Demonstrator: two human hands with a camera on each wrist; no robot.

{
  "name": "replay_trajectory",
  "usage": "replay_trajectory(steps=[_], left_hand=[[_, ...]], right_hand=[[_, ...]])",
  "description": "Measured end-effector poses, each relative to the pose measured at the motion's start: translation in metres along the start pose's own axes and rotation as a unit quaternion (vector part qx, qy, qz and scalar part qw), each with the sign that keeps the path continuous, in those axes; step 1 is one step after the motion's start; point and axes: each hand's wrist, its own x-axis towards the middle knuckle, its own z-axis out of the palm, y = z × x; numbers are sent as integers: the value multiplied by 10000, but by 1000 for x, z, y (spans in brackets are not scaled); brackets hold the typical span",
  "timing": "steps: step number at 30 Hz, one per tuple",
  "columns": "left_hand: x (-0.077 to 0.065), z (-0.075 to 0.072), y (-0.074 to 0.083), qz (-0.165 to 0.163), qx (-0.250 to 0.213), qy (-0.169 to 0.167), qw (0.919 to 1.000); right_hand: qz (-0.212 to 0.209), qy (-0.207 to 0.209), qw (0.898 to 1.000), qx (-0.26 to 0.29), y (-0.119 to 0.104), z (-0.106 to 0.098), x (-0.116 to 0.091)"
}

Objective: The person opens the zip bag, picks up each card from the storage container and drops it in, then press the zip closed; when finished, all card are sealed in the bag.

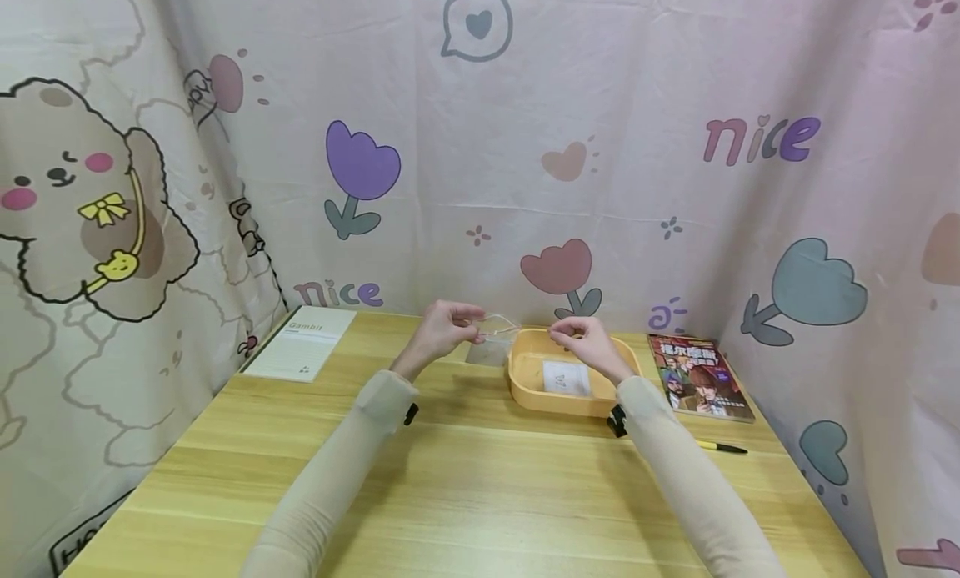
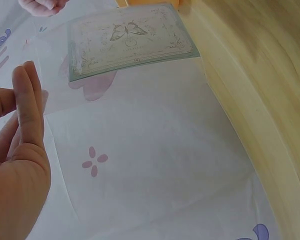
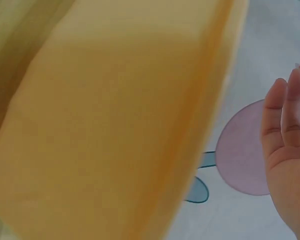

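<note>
My left hand (image 1: 444, 332) pinches a clear plastic bag (image 1: 498, 321) by its upper edge, and the bag's mouth gapes. A greenish-bordered card with a butterfly print (image 2: 132, 40) shows through the clear plastic in the left wrist view. Over the yellow plastic basket (image 1: 528, 401), my right hand (image 1: 583, 344) hovers apart from the bag, thumb and fingertips close together. Its fingers (image 3: 274, 120) look fairly straight in the right wrist view, though their tips are partly cut off. Inside the basket lies a flat white packet (image 1: 567, 379) with a dark print.
A white notebook marked Gambit (image 1: 302, 344) lies at the table's back left. To the right of the basket are a colourful comic-style book (image 1: 701, 378) and a yellow and black pen (image 1: 722, 447). A printed curtain (image 1: 465, 144) hangs behind the wooden table (image 1: 480, 495).
</note>
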Motion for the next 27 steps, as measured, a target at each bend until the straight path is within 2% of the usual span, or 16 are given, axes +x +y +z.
replay_trajectory(steps=[13,18,23,27], left_hand=[[1,0,1,53,-24,-42,10000],[1,-1,1,-18,-11,-46,10000],[1,-1,1,-30,-51,-59,10000],[1,-1,1,-46,-38,-61,10000]], right_hand=[[238,-624,9978,23,32,-9,-5],[461,-866,9952,55,42,-12,-6],[695,-979,9927,-144,52,-14,-7],[702,-1047,9912,-393,60,-14,-9]])
